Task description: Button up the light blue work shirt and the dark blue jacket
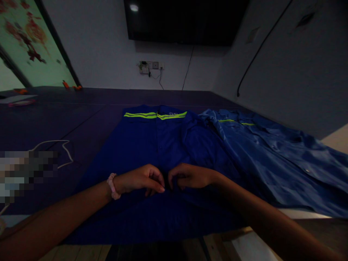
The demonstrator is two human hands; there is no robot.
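A dark blue work jacket point(136, 152) with yellow-green reflective strips across the chest lies front side up, its lower end hanging over the near edge. My left hand point(148, 179), a pink scrunchie point(113, 186) round its wrist, is closed at the front placket low on the jacket, thumb and fingers pinching the cloth. Just to its right, my right hand point(190, 176) has its fingers curled down onto the other side of the same opening. The fingertips are partly in shadow, so any button between them is hidden.
A lighter blue work garment point(261, 152) with thin yellow strips is spread on the right of the dark purple surface point(89, 101). A white cable point(51, 141) and a blurred-out item lie left. A wall-mounted television point(185, 21) and sockets point(152, 66) are behind.
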